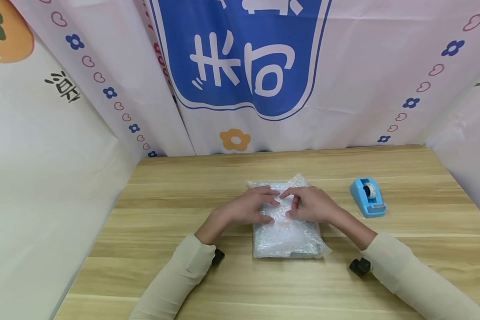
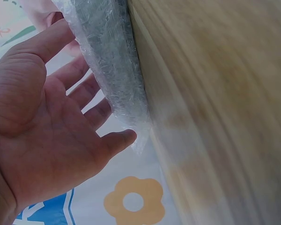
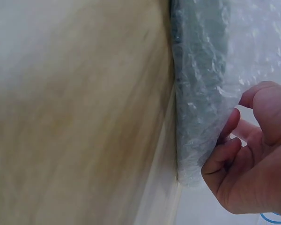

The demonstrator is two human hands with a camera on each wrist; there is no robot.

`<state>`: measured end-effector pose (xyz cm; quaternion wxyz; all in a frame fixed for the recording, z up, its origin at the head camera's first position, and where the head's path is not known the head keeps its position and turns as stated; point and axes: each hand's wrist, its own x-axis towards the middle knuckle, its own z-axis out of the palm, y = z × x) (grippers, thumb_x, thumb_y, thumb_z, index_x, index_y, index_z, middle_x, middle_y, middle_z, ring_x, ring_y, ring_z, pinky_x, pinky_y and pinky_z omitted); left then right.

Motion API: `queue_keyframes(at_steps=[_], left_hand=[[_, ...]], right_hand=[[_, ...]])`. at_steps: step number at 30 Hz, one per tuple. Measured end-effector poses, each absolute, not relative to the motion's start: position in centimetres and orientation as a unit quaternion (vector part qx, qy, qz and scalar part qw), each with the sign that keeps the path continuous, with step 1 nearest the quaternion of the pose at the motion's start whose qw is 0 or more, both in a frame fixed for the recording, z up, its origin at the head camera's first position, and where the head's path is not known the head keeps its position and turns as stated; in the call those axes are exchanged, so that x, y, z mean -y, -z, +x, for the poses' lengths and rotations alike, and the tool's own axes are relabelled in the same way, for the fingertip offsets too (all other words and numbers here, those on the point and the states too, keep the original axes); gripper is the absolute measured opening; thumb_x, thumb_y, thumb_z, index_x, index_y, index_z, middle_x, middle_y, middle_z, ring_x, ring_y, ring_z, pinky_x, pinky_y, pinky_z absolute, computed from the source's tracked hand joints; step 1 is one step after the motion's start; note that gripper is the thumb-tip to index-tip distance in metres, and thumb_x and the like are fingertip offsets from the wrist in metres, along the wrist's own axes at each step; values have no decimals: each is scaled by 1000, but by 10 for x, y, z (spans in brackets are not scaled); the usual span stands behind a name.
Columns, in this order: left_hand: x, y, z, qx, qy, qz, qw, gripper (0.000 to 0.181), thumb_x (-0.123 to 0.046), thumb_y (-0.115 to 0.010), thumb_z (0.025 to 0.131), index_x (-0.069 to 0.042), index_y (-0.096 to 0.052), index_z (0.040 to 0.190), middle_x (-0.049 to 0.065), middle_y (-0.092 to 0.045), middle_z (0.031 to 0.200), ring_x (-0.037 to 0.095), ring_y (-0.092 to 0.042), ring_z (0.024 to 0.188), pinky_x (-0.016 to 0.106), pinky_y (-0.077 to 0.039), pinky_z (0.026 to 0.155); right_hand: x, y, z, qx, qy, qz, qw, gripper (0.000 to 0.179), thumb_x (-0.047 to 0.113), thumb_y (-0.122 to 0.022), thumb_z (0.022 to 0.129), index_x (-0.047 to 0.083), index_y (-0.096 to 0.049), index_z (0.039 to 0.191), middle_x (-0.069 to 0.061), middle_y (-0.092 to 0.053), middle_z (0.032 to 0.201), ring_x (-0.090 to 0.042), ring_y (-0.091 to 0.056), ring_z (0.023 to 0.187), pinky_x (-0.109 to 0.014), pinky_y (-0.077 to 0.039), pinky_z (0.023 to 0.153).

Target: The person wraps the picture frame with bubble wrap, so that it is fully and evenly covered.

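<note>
A flat, rectangular package in clear bubble wrap [image 1: 286, 240] lies on the table in front of me. Its contents are blurred by the plastic, though a grey-green side shows through in the right wrist view. From the left, my left hand [image 1: 253, 206] rests on the upper part of the wrap, fingers spread and only slightly bent. My right hand [image 1: 313, 205] comes from the other side and touches the wrap with thumb and index finger, which stand apart; its other fingers bend inward. Loose wrap edges stick out at the package's top and lower right corners.
To the right of the package stands a blue tape dispenser [image 1: 368, 198] with a roll of tape. The wood-grain table [image 1: 176, 275] meets a printed cloth backdrop [image 1: 344, 111] at its far edge. White cloth also hangs at both sides.
</note>
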<state>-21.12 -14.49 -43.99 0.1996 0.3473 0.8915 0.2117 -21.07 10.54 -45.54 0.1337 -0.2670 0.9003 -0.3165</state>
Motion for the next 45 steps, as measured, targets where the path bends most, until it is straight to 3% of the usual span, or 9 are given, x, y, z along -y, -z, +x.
queue_keyframes(at_steps=[8,14,17,19,23,26,32,45], left_hand=[[144,440,-213,-890,-212,351,200,46,-26,-80,99,-9,-70,140,4,-43,172,35,-24,166,58,-17,136],[146,440,-213,-888,-211,354,203,48,-27,-79,100,-9,-68,143,5,-43,172,35,-23,167,58,-17,136],[147,442,-213,-886,-205,364,201,49,-29,-77,101,-9,-67,145,6,-41,173,35,-22,167,57,-16,137],[148,443,-213,-884,-199,375,195,50,-31,-76,102,-9,-65,146,7,-41,173,35,-22,167,58,-17,137],[150,444,-213,-882,-187,389,188,52,-34,-72,104,-11,-62,150,6,-39,174,35,-22,167,58,-16,137],[151,444,-213,-881,-186,391,189,53,-35,-70,105,-12,-60,152,6,-38,175,35,-21,168,59,-16,136],[152,440,-212,-881,-188,389,193,53,-34,-70,106,-11,-60,152,6,-37,175,36,-21,167,65,-15,135],[153,441,-216,-878,-194,390,197,54,-31,-72,104,-10,-59,153,6,-37,175,35,-19,168,61,-15,136]], right_hand=[[-110,455,-214,-891,325,-280,147,43,19,-82,92,11,-73,134,9,-71,82,-7,-60,69,-27,-51,69],[-125,455,-215,-869,361,-301,154,43,15,-82,95,7,-70,136,0,-73,99,-10,-64,82,-25,-56,73],[-133,452,-211,-872,355,-315,122,46,17,-84,94,6,-70,136,-5,-74,108,-16,-67,92,-30,-59,77],[-137,450,-208,-881,333,-320,102,52,22,-86,92,6,-69,139,-9,-73,120,-24,-69,107,-40,-62,88],[-145,444,-202,-894,290,-328,96,67,33,-88,91,9,-63,148,-17,-59,154,-43,-53,143,-66,-51,112],[-151,442,-201,-888,283,-342,120,75,38,-87,91,9,-58,154,-20,-41,169,-50,-34,157,-74,-39,119],[-159,443,-200,-873,286,-365,152,82,44,-88,89,8,-56,155,-20,-31,175,-52,-18,162,-77,-31,122],[-154,455,-192,-880,306,-332,151,82,48,-86,89,6,-57,154,-20,-26,177,-52,-10,165,-77,-25,125]])
